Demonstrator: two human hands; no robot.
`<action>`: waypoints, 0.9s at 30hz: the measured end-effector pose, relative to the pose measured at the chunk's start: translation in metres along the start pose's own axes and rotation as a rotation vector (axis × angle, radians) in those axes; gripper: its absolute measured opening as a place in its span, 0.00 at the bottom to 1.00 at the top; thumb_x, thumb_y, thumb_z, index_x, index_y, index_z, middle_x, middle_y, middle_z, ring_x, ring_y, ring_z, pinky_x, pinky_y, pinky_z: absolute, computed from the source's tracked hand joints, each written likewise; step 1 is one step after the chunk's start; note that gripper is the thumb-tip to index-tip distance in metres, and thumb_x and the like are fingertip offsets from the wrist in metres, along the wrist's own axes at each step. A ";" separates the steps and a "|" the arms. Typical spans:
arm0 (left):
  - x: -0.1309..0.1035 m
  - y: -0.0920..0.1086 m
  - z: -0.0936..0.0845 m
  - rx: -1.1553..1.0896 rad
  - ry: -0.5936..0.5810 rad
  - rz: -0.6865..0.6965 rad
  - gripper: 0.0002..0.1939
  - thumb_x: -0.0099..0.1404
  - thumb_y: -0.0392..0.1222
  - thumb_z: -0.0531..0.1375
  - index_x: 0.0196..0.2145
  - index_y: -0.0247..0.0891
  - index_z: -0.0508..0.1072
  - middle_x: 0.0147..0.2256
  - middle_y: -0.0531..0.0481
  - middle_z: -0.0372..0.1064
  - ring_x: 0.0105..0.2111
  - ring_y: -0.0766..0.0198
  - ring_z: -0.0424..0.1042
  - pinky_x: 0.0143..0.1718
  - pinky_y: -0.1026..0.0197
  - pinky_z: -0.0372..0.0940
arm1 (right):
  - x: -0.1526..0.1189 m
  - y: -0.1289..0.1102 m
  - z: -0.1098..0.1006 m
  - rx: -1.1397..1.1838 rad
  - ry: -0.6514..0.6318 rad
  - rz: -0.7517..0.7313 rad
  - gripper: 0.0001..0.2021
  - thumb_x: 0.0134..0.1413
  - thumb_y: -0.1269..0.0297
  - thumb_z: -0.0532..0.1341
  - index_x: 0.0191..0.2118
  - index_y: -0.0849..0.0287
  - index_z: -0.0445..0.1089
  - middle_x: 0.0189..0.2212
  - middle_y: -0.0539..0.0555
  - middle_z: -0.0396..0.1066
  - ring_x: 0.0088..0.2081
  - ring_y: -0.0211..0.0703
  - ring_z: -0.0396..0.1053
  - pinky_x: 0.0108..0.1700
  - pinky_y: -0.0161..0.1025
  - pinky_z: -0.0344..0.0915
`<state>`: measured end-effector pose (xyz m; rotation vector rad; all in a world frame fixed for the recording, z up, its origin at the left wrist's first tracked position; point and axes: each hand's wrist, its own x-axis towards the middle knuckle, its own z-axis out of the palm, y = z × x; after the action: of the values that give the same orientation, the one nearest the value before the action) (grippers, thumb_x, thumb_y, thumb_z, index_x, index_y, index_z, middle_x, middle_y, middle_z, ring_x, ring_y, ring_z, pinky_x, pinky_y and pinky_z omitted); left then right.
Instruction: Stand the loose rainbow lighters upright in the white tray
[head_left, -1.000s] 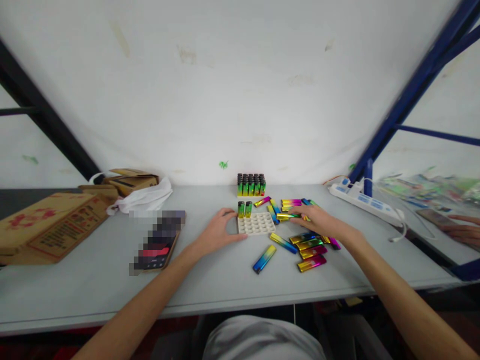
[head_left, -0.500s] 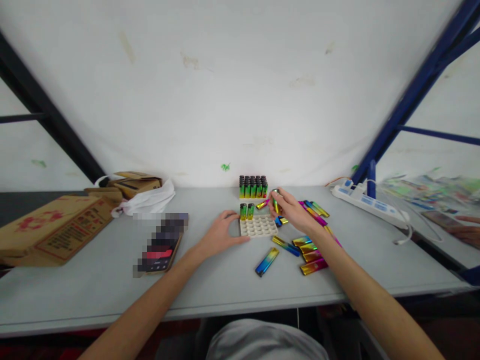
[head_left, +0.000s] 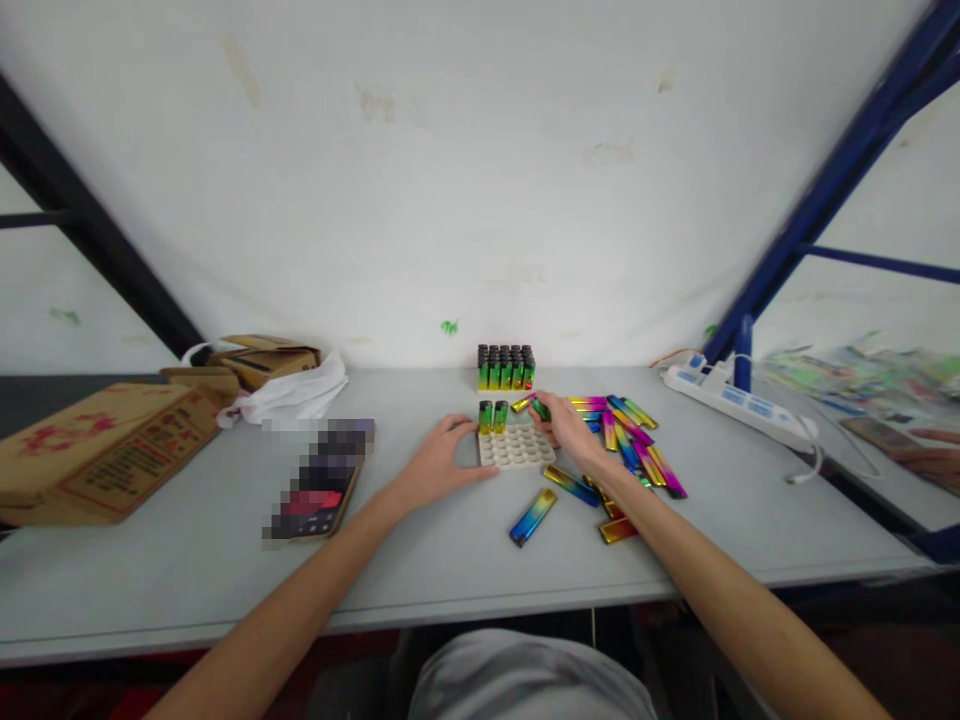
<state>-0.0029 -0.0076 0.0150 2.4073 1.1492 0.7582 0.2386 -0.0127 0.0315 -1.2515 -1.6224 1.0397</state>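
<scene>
The white tray with rows of round holes lies on the table. Two green-and-yellow lighters with black tops stand upright in its back left holes. My left hand grips the tray's left side, thumb at the front corner and fingers at the back. Between the closed fingers of my right hand is a green lighter, held over the tray's back right part; its lower end is hidden. Loose shiny multicoloured lighters lie right of the tray, some under my right forearm.
Behind the tray stands a block of upright lighters near the wall. A phone, a white plastic bag and cardboard boxes are on the left. At right lies a power strip; another person's hand shows beyond the frame.
My right hand has moved left and slightly down with the lighter, from beside the tray to over its back right part. The left hand stays at the tray.
</scene>
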 end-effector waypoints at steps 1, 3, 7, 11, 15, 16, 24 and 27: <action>0.000 0.000 0.000 -0.001 -0.002 0.000 0.33 0.55 0.60 0.68 0.53 0.40 0.71 0.54 0.42 0.67 0.55 0.50 0.67 0.62 0.47 0.61 | 0.000 -0.001 -0.001 0.033 0.004 0.004 0.31 0.62 0.35 0.42 0.34 0.58 0.67 0.17 0.46 0.52 0.19 0.37 0.48 0.22 0.36 0.50; 0.000 0.000 0.000 -0.002 -0.008 -0.006 0.34 0.55 0.60 0.68 0.53 0.40 0.71 0.54 0.42 0.67 0.56 0.50 0.67 0.62 0.47 0.61 | 0.000 -0.003 -0.005 0.083 0.030 -0.006 0.30 0.62 0.35 0.45 0.37 0.58 0.69 0.20 0.46 0.55 0.21 0.37 0.52 0.24 0.36 0.53; 0.000 0.000 0.000 -0.008 -0.012 -0.007 0.34 0.55 0.61 0.67 0.53 0.40 0.71 0.54 0.42 0.66 0.56 0.50 0.67 0.63 0.47 0.61 | 0.003 -0.007 -0.012 -0.007 -0.009 -0.129 0.23 0.64 0.41 0.50 0.39 0.56 0.69 0.30 0.51 0.68 0.34 0.42 0.65 0.36 0.38 0.65; 0.000 0.000 0.000 -0.009 -0.008 -0.004 0.35 0.55 0.63 0.67 0.53 0.39 0.71 0.54 0.42 0.66 0.56 0.49 0.67 0.63 0.46 0.61 | 0.008 -0.008 -0.012 -0.046 -0.053 -0.189 0.19 0.62 0.44 0.55 0.45 0.56 0.67 0.36 0.54 0.73 0.38 0.44 0.69 0.41 0.40 0.67; 0.000 -0.001 0.000 -0.001 -0.004 -0.004 0.34 0.55 0.63 0.67 0.53 0.39 0.71 0.54 0.42 0.66 0.56 0.49 0.67 0.63 0.46 0.61 | 0.012 -0.006 -0.007 -0.180 0.038 -0.199 0.21 0.59 0.43 0.59 0.48 0.55 0.66 0.32 0.52 0.74 0.35 0.46 0.70 0.37 0.40 0.67; 0.000 -0.001 0.000 0.000 -0.005 -0.003 0.34 0.55 0.62 0.67 0.53 0.39 0.72 0.54 0.42 0.67 0.56 0.49 0.67 0.63 0.46 0.61 | 0.012 -0.005 -0.006 -0.213 0.046 -0.205 0.21 0.59 0.43 0.59 0.47 0.55 0.65 0.31 0.52 0.74 0.35 0.46 0.71 0.37 0.40 0.67; 0.000 -0.001 0.001 -0.009 -0.012 -0.001 0.34 0.55 0.62 0.67 0.53 0.39 0.71 0.54 0.42 0.66 0.56 0.49 0.67 0.63 0.46 0.61 | 0.013 0.009 -0.006 -0.284 0.035 -0.323 0.15 0.63 0.50 0.58 0.47 0.55 0.62 0.39 0.55 0.75 0.38 0.45 0.73 0.41 0.41 0.68; 0.000 -0.002 0.002 -0.008 -0.011 0.004 0.34 0.55 0.63 0.67 0.53 0.40 0.72 0.54 0.43 0.66 0.55 0.49 0.67 0.62 0.46 0.61 | 0.016 0.008 -0.008 -0.395 -0.055 -0.368 0.13 0.63 0.54 0.59 0.47 0.57 0.65 0.40 0.57 0.76 0.40 0.47 0.73 0.43 0.43 0.69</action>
<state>-0.0031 -0.0066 0.0126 2.4051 1.1357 0.7483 0.2454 0.0050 0.0285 -1.1118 -2.0742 0.5451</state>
